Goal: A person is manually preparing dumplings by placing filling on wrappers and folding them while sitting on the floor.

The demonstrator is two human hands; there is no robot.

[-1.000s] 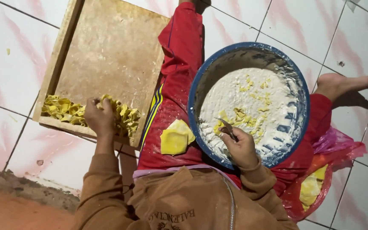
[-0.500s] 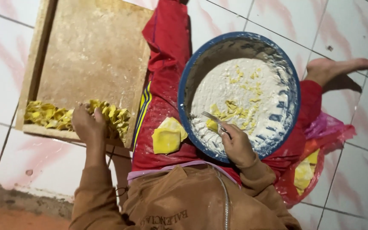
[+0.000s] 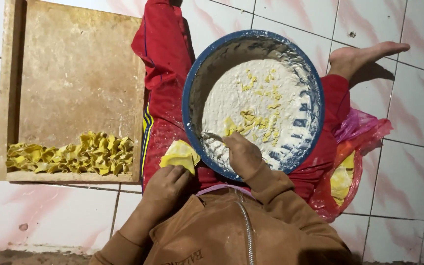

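left hand (image 3: pixel 165 184) off tray (image 3: pixel 74 176), onto yellow stack (image 3: pixel 179 156)

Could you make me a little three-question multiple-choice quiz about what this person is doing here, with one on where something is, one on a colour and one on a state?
1. Where do the folded yellow pieces lie?
A. Along the near edge of the wooden tray
B. Inside the bowl
C. On the bare foot

2. What colour is the bowl's rim?
A. Green
B. Blue
C. Black

3. What is the left hand doing?
A. Resting flat on the tiles
B. Holding a knife
C. Touching a yellow sheet on the red-trousered leg

Answers:
1 A: the folded yellow pieces sit in a row at the wooden tray's near end.
2 B: the bowl of white filling has a blue rim.
3 C: the left hand is on the yellow sheet, while the right hand holds a small tool in the bowl.
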